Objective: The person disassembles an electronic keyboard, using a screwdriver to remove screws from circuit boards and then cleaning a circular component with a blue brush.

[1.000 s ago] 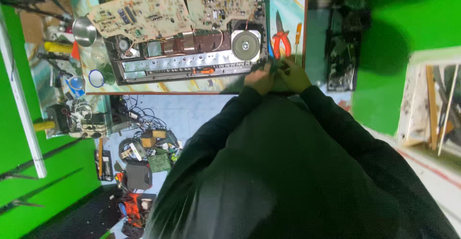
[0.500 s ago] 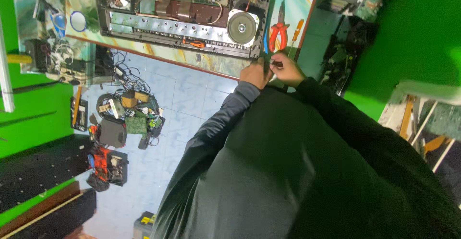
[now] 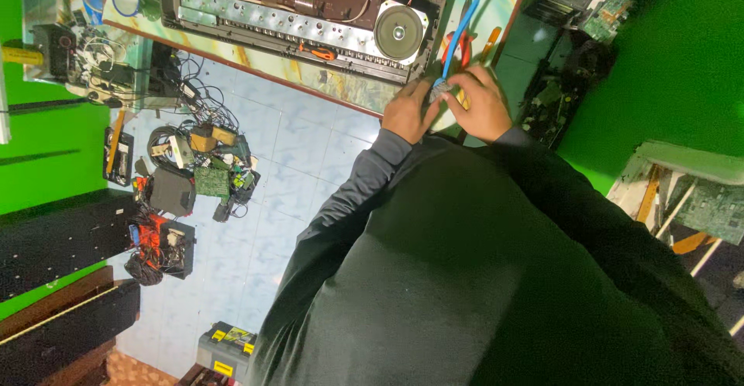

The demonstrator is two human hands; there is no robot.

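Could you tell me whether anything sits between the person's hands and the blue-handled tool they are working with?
Nothing visible does. The left hand and right hand are both already closed around the base of the blue-handled tool, whose handle sticks up freely above the workbench.

Tabletop (image 3: 310,72) runs across the top of the view; floor (image 3: 287,200) below it. On the tabletop: opened chassis (image 3: 256,25), with a round speaker (image 3: 400,31) at its right end. Small screwdriver (image 3: 316,53) lies on the chassis front edge. Both hands meet just right of the speaker, left hand (image 3: 407,111) beside right hand (image 3: 482,105), touching, a long tool (image 3: 459,33) rising from between them toward the pliers (image 3: 463,45) behind. Heap of cables and parts (image 3: 186,161) on the floor at left. Toolbox (image 3: 226,349) on the floor, bottom edge. Circuit board (image 3: 714,209) far right.
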